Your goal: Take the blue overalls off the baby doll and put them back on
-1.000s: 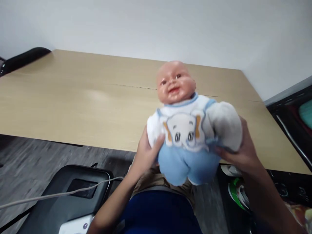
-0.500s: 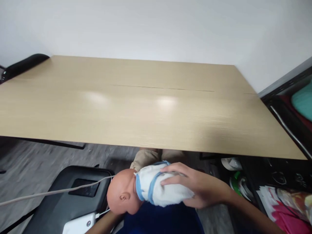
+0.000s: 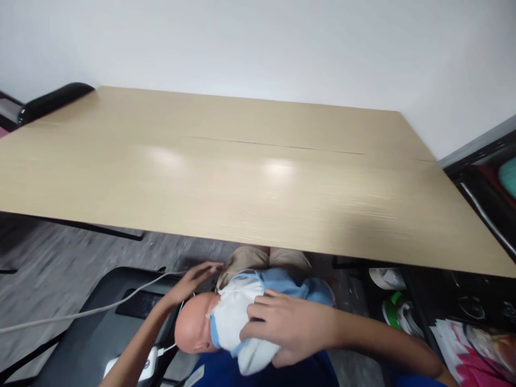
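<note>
A baby doll (image 3: 190, 322) lies across my lap, its bald head to the left and turned from me. White clothing with blue trim (image 3: 236, 312) wraps its body, and a light blue cloth part (image 3: 288, 282) spreads to the right. My right hand (image 3: 284, 325) is closed over the doll's clothed body, fingers curled on the white fabric; part of the grip is hidden. My left hand (image 3: 197, 278) reaches past the doll's head, fingers stretched out and holding nothing.
A wooden table (image 3: 250, 183) stands in front of my knees. At left, a black chair (image 3: 92, 328) bears a dark phone (image 3: 139, 304) and a white power bank (image 3: 149, 365), with a cable (image 3: 100, 310) crossing it. Papers (image 3: 443, 338) and other items fill a shelf at right.
My left hand has come out from under the doll's head and moved forward. The light blue cloth now shows spread to the right, and my right hand has shifted left on the doll.
</note>
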`<action>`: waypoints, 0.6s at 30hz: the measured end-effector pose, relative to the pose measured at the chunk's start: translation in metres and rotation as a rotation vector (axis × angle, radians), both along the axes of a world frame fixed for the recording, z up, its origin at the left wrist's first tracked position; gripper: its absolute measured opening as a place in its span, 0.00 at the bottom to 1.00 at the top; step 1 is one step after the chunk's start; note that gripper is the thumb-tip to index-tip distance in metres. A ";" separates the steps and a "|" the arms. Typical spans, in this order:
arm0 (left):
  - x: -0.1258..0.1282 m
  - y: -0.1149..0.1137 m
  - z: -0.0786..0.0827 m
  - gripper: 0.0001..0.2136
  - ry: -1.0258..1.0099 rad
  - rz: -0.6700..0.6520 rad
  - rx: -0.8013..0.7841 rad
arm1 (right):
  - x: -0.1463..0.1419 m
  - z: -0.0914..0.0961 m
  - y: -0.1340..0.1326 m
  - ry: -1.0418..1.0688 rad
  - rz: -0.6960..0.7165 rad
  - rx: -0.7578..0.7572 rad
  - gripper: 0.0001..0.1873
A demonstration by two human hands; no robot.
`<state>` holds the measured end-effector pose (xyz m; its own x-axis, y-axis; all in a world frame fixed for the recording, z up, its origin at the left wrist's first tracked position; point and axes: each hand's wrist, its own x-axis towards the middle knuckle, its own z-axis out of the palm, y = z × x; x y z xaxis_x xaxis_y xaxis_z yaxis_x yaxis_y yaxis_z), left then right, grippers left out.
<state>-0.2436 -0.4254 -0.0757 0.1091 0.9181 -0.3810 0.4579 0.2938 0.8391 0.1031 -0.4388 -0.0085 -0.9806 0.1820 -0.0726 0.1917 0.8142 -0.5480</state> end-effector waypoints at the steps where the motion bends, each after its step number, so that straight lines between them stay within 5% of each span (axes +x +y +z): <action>1: -0.016 -0.003 -0.008 0.17 -0.072 -0.052 -0.046 | -0.001 0.000 -0.001 0.023 0.016 0.017 0.22; 4: -0.028 -0.020 -0.019 0.32 -0.243 -0.299 -0.048 | -0.001 -0.003 -0.004 0.097 0.063 0.025 0.13; 8: 0.031 -0.039 -0.012 0.46 -0.340 -0.790 0.105 | 0.006 -0.007 -0.014 0.227 -0.005 0.076 0.04; 12: 0.070 -0.035 -0.008 0.35 -0.300 -0.794 0.166 | 0.023 -0.021 -0.035 0.507 -0.116 0.360 0.14; 18: 0.048 -0.024 -0.019 0.21 -0.459 -0.673 0.047 | 0.074 -0.068 -0.063 0.770 -0.332 0.476 0.28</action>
